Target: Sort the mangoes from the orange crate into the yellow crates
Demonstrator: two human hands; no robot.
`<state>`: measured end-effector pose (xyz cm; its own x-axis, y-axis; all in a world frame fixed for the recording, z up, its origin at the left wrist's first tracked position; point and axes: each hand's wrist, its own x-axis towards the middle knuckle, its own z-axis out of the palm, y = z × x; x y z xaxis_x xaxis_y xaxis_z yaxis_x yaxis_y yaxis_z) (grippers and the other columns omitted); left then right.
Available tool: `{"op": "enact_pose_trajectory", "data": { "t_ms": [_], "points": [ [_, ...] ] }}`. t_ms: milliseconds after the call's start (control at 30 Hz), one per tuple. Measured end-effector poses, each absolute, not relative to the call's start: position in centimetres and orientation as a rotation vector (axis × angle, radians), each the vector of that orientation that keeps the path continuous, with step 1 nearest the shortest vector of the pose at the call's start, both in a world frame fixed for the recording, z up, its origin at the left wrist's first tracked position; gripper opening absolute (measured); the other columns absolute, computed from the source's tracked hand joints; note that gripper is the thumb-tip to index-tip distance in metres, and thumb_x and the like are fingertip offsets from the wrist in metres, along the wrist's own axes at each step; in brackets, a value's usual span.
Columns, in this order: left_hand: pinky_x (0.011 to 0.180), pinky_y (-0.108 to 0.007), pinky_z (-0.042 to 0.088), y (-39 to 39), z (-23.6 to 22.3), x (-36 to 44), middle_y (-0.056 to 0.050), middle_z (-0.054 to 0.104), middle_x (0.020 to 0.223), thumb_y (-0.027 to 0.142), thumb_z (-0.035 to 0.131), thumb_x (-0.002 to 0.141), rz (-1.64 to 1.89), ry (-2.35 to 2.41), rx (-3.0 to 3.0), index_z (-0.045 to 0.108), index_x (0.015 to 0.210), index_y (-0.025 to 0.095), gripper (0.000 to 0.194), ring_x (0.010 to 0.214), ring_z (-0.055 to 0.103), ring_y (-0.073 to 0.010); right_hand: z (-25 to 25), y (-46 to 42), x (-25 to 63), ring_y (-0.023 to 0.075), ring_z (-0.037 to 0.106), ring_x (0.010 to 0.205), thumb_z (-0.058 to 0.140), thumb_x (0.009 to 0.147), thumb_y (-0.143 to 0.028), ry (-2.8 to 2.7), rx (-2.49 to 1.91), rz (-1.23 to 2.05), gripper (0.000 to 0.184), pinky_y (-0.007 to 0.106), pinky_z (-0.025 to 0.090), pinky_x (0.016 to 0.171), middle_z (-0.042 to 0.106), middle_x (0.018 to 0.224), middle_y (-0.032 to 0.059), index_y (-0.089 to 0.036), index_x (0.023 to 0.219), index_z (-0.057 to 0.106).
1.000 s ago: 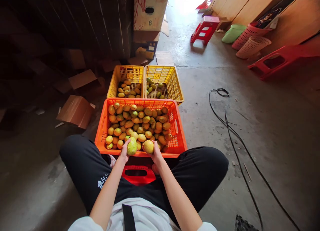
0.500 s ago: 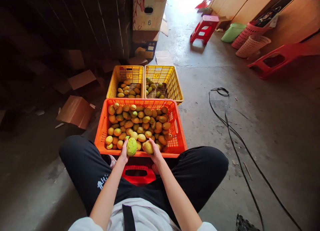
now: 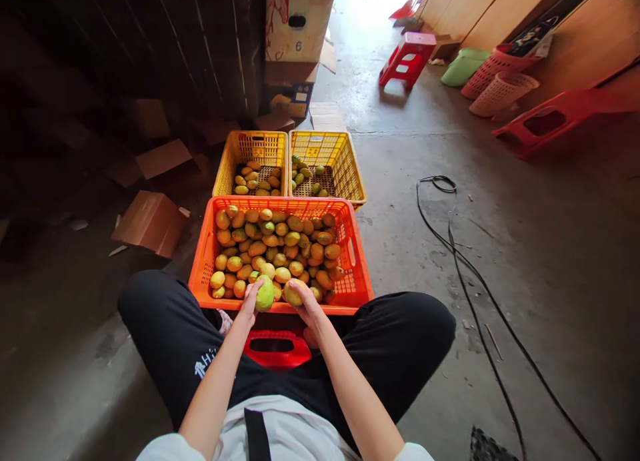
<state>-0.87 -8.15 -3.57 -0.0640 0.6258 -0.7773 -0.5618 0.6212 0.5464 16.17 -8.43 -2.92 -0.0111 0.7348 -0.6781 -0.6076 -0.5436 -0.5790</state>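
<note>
My left hand (image 3: 250, 301) is closed around a bumpy green-yellow fruit (image 3: 265, 294), above the near rim of the orange crate (image 3: 200, 261). Beside it my right hand (image 3: 306, 304) grips a smoother yellow-brown fruit (image 3: 292, 294). The two held fruits are close together with a small gap between them. Many oval fruits (image 3: 273, 238), yellow, orange-brown and some greenish, fill most of the orange crate. Some fingers are hidden behind the fruits.
Behind stand a left yellow crate (image 3: 225, 161) with brownish fruits and a right yellow crate (image 3: 353, 168) with greener ones. A cardboard box (image 3: 150, 222) lies left. Black cable (image 3: 463, 261) runs along the floor at right. A red stool (image 3: 407, 61) stands farther off.
Both hands have turned the fruits slightly; the right hand's fingers now cover more of its fruit's top. The crates and their fruits look the same.
</note>
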Motion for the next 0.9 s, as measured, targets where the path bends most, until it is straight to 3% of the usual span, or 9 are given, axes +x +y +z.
{"op": "enact_pose_trajectory", "data": {
  "t_ms": [200,333,533,700,900],
  "points": [
    [0.067,-0.032,0.065,-7.8,-2.1,-0.6,-0.007,0.077,0.078,0.041,0.067,0.097,0.952,1.269,-0.043,0.070,0.110,0.013,0.031,0.073,0.080,-0.0254,-3.4,-8.4,16.2,0.0191,0.075,0.075,0.096,0.066,-0.030,-0.045,-1.240,1.687,0.029,0.031,0.066,0.071,0.078,0.081,-0.0018,-0.025,0.078,0.070],
    [0.068,-0.035,0.067,-7.7,-1.1,-0.4,-0.011,0.079,0.079,0.040,0.062,0.098,0.923,1.268,-0.103,0.073,0.111,0.011,0.033,0.077,0.082,-0.0289,-3.1,-8.1,16.4,0.0186,0.077,0.074,0.094,0.066,-0.031,0.029,-1.201,1.704,0.030,0.030,0.067,0.070,0.077,0.081,-0.0018,-0.023,0.083,0.072],
    [0.075,-0.037,0.069,-7.4,-0.1,-0.2,-0.013,0.080,0.085,0.038,0.047,0.107,0.929,1.230,-0.160,0.071,0.114,0.010,0.037,0.085,0.084,-0.0288,-2.5,-7.9,16.5,0.0277,0.082,0.081,0.084,0.070,-0.032,0.060,-1.159,1.815,0.028,0.038,0.069,0.071,0.078,0.079,0.0013,-0.024,0.093,0.071],
    [0.079,-0.042,0.071,-7.3,-0.3,-0.5,-0.011,0.079,0.083,0.035,0.053,0.104,0.963,1.261,-0.192,0.070,0.116,0.012,0.031,0.084,0.083,-0.0292,-2.5,-8.0,16.6,0.0301,0.084,0.087,0.075,0.076,-0.036,0.050,-1.185,1.827,0.025,0.038,0.068,0.070,0.080,0.081,0.0042,-0.024,0.098,0.071],
    [0.079,-0.045,0.072,-7.4,-0.9,-0.8,-0.010,0.078,0.082,0.035,0.056,0.102,0.978,1.261,-0.210,0.069,0.124,0.013,0.033,0.082,0.082,-0.0292,-3.3,-7.7,16.8,0.0287,0.082,0.087,0.074,0.078,-0.044,0.009,-1.236,1.764,0.024,0.034,0.065,0.066,0.082,0.081,0.0053,-0.024,0.091,0.071]
  ]
}}
